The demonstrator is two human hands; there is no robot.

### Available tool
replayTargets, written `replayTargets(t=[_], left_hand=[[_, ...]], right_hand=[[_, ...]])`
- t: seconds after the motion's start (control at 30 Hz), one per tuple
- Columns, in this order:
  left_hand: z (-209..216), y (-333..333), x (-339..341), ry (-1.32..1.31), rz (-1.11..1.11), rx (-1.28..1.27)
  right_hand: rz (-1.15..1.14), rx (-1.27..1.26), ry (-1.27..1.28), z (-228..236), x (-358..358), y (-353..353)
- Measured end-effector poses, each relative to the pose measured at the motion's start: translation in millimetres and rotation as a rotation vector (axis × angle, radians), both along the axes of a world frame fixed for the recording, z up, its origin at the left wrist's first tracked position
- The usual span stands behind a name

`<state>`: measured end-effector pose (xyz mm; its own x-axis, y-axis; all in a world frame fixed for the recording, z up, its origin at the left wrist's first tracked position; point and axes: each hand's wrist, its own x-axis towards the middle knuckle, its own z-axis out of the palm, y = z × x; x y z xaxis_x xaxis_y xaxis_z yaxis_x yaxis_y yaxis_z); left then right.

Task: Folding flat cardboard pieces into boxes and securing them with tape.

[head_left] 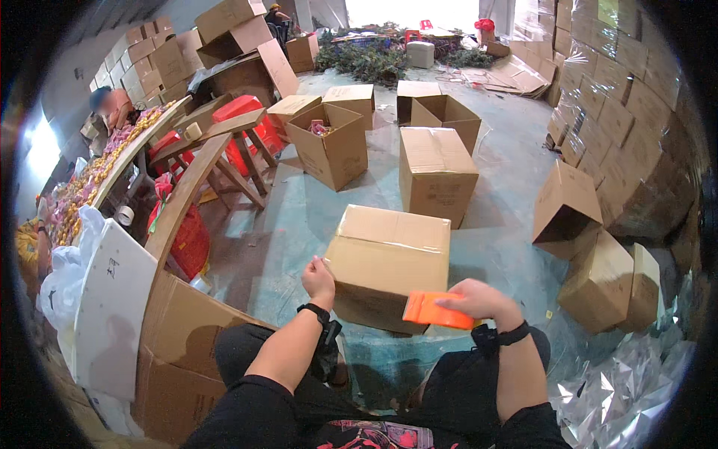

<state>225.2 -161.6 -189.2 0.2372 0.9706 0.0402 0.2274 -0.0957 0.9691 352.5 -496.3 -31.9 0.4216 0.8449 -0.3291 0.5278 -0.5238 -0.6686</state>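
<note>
Right hand (479,298) at 5 o'clock, fingers pinched around an orange tape dispenser (436,310), held against the near face of a sealed cardboard box (389,262). Box sits on the floor (508,150) at frame centre, just ahead of the knees. Left hand (318,278) loosely curled, fingertips touching the box's left near corner. Open carton (329,146) at 12 o'clock, well apart.

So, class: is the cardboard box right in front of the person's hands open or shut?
Shut. The cardboard box has its top flaps folded flat and meeting along a seam. The left hand touches its corner; the right hand holds an orange tape dispenser.
</note>
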Motion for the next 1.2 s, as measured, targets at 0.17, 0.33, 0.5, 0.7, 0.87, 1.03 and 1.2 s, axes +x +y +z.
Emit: replayTargets(t=[0.17,0.33,0.5,0.7,0.87,1.03,1.2], left_hand=[[4.2,-4.3,14.0,0.163,0.082,-0.188],[-17.4,12.2,12.1,-0.288,-0.005,-0.299],[-13.4,-8.4,21.1,-0.299,-0.128,-0.269],[-14.7,2.8,17.5,-0.229,-0.207,-0.22],[11.9,-5.7,20.7,-0.028,-0.211,-0.121],[59.4,3.5,26.7,-0.432,-0.258,-0.091],[112.4,1.6,33.4,-0.442,-0.395,0.007]], right_hand=[[-0.586,0.304,0.064,-14.4,22.0,-14.1],[-0.87,0.147,-0.497,-80.3,29.2,6.2],[-0.701,-0.136,-0.239,-129.7,37.6,11.3],[-0.667,-0.223,-0.294,-117.5,30.4,11.3],[-0.687,-0.223,-0.263,-114.7,27.4,-3.4],[-0.653,-0.192,-0.147,-81.1,2.2,9.7],[-0.612,-0.203,-0.063,-94.4,-3.0,12.5]])
